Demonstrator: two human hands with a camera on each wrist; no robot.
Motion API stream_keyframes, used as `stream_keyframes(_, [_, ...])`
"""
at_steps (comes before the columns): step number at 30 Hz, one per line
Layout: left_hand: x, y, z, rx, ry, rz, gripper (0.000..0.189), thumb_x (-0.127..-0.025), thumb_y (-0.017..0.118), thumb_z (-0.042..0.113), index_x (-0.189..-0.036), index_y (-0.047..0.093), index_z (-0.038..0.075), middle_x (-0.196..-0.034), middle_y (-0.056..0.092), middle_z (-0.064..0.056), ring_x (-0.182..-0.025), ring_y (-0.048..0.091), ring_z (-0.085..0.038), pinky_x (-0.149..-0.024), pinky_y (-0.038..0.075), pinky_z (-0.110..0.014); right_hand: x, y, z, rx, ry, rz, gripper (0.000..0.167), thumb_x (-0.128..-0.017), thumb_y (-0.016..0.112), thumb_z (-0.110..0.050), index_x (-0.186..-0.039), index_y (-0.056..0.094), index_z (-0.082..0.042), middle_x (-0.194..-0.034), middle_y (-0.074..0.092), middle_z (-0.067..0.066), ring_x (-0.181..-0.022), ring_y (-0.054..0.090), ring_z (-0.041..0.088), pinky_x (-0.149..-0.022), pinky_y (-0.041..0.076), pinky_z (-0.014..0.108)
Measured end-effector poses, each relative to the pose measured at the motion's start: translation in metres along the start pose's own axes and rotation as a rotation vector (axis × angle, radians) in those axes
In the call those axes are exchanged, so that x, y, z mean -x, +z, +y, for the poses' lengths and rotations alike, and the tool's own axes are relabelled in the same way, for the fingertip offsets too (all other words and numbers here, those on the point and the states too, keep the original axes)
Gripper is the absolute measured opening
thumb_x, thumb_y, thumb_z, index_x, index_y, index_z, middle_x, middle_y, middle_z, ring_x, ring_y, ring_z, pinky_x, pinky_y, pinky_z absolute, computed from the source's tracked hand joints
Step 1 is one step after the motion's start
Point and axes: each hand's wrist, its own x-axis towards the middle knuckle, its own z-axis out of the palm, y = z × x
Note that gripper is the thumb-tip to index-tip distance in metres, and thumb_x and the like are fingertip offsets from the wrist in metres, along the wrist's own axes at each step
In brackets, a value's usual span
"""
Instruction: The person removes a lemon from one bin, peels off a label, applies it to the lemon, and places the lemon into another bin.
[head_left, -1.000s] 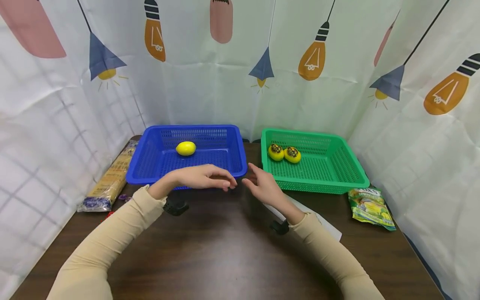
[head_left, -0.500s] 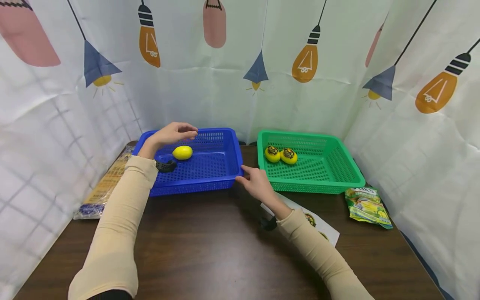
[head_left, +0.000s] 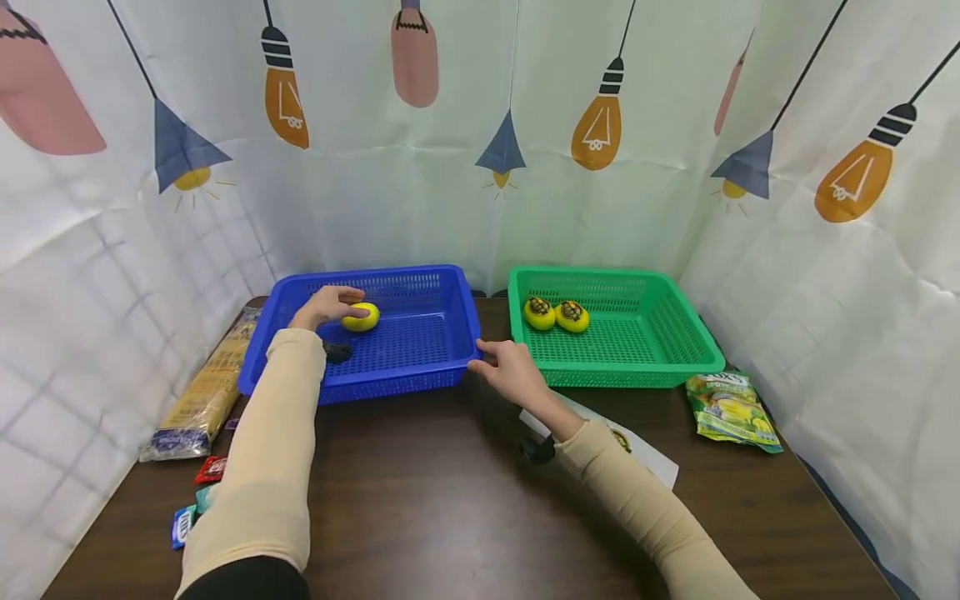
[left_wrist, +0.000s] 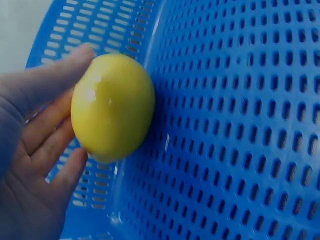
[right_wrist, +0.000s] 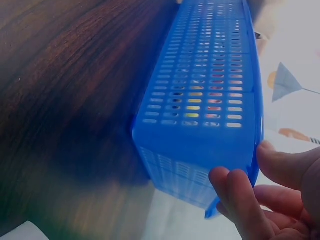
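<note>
A yellow lemon (head_left: 362,317) lies in the far left part of the blue basket (head_left: 420,367), on its perforated floor close to the far wall. The left hand (head_left: 324,305) reaches over the basket's left side and curls its fingers (left_wrist: 47,132) and thumb around the lemon; the left wrist view shows the fruit cupped against the palm while it is seemingly down on the basket floor. The right hand (head_left: 508,372) grips the basket's near right corner, thumb over the rim and fingers (right_wrist: 235,200) wrapped under the edge.

The blue basket sits on a dark wooden worktop (head_left: 450,500), towards its far left. Just to its right, with a small gap between them, stands a green basket (head_left: 637,375) holding two yellow fruit with dark labels (head_left: 556,314), side by side near its far left corner. A white sheet (head_left: 637,454) lies on the worktop beneath the right forearm. A green snack bag (head_left: 731,411) lies near the right edge, and a long packet of noodles (head_left: 202,392) lies to the left of the blue basket, with a few small wrapped sweets (head_left: 197,492) nearer along the left edge.
</note>
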Motion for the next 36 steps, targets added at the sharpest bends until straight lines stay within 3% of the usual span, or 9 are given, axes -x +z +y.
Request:
stream_keyframes(5, [-0.005,0.009,-0.001,-0.114,-0.001,-0.072,0.064,-0.096,0.064,0.019,-0.148,0.038,-0.005,-0.152,0.038,-0.032,-0.137,0.039,-0.048,-0.115,0.035,-0.06,0.0,0.001,0.003,-0.017,-0.013,0.0,0.047,-0.093,0.07,-0.027,-0.131,0.062,-0.001,-0.13,0.067,0.015,-0.092,0.077,0.021,-0.051,0.045,0.018])
stream_keyframes(9, [-0.01,0.015,0.002,-0.22,0.004,-0.182,0.065,-0.093,0.069,0.024,-0.144,0.043,-0.007,-0.138,0.049,-0.032,-0.116,0.049,-0.041,-0.103,0.043,-0.055,0.001,0.0,0.003,-0.044,0.001,0.003,0.047,-0.093,0.07,-0.026,-0.131,0.062,0.0,-0.13,0.066,0.015,-0.094,0.076,0.023,-0.053,0.047,0.019])
stream_keyframes(12, [-0.012,0.018,0.004,-0.257,-0.003,-0.217,0.065,-0.091,0.071,0.026,-0.142,0.046,-0.006,-0.131,0.053,-0.029,-0.109,0.052,-0.036,-0.098,0.046,-0.05,0.002,0.0,0.003,-0.064,0.019,0.006,0.047,-0.092,0.071,-0.025,-0.131,0.062,-0.001,-0.131,0.066,0.015,-0.096,0.076,0.024,-0.054,0.048,0.019])
stream_keyframes(17, [-0.007,0.017,0.009,-0.289,-0.009,-0.174,0.065,-0.091,0.072,0.029,-0.142,0.047,-0.004,-0.132,0.054,-0.027,-0.107,0.052,-0.036,-0.094,0.046,-0.049,0.0,0.0,0.005,-0.074,0.024,0.018,0.047,-0.091,0.073,-0.026,-0.13,0.063,-0.002,-0.131,0.066,0.013,-0.094,0.076,0.023,-0.055,0.051,0.02])
stream_keyframes(26, [0.007,0.004,0.027,-0.248,0.115,-0.032,0.073,-0.088,0.074,0.037,-0.146,0.046,0.002,-0.139,0.054,-0.025,-0.112,0.054,-0.036,-0.092,0.047,-0.05,-0.003,0.0,0.005,-0.08,0.017,0.025,0.046,-0.09,0.073,-0.027,-0.129,0.065,-0.004,-0.129,0.068,0.012,-0.094,0.076,0.023,-0.067,0.06,0.028])
stream_keyframes(31, [0.022,-0.004,0.05,-0.161,0.204,0.049,0.074,-0.084,0.077,0.041,-0.144,0.05,0.007,-0.139,0.057,-0.019,-0.112,0.057,-0.033,-0.093,0.048,-0.048,-0.002,-0.004,0.004,-0.076,0.03,-0.002,0.047,-0.091,0.073,-0.027,-0.13,0.065,-0.003,-0.123,0.072,0.014,-0.096,0.076,0.023,-0.075,0.062,0.033])
stream_keyframes(36, [0.048,0.0,0.086,-0.06,0.313,0.101,0.069,-0.083,0.079,0.042,-0.14,0.053,0.012,-0.137,0.061,-0.014,-0.117,0.061,-0.03,-0.095,0.05,-0.046,0.001,-0.01,0.005,-0.037,0.022,-0.012,0.042,-0.091,0.072,-0.028,-0.125,0.067,-0.004,-0.112,0.076,0.013,-0.095,0.076,0.023,-0.078,0.062,0.036])
